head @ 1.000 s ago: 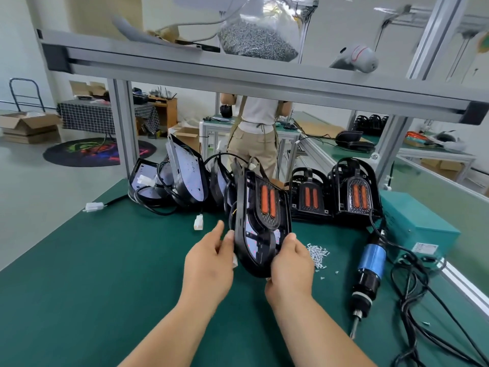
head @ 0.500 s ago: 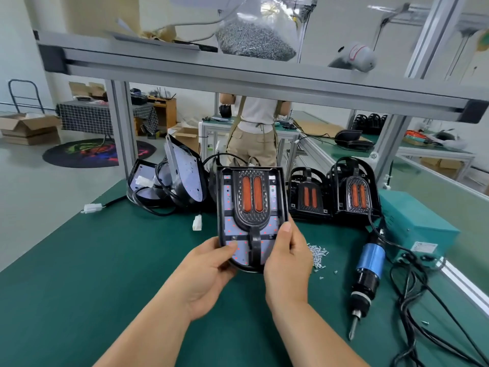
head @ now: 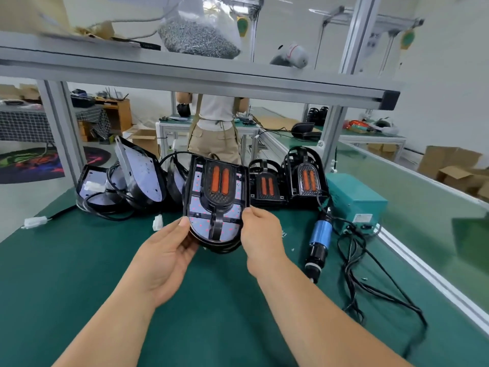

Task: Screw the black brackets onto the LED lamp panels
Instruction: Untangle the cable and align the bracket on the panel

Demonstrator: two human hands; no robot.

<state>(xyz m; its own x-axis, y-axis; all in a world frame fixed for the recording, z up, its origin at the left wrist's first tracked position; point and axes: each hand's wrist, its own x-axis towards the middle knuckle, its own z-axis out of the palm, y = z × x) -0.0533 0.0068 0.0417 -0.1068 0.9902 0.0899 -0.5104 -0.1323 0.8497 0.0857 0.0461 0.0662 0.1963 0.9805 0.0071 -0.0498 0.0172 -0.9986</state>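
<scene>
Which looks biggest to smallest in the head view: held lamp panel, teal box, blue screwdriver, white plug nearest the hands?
Held lamp panel
Teal box, close behind; it sits farther off
Blue screwdriver
White plug

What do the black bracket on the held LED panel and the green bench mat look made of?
Black ribbed bracket on the LED lamp panel: likely moulded plastic, semi-gloss, thin ribs with soft highlights. Dark green bench mat: probably rubber or vinyl, matte, no glare.

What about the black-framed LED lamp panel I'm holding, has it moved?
Yes: the black-framed LED lamp panel turned from edge-on to face-on, staying just left of the standing black lamps behind.
</scene>
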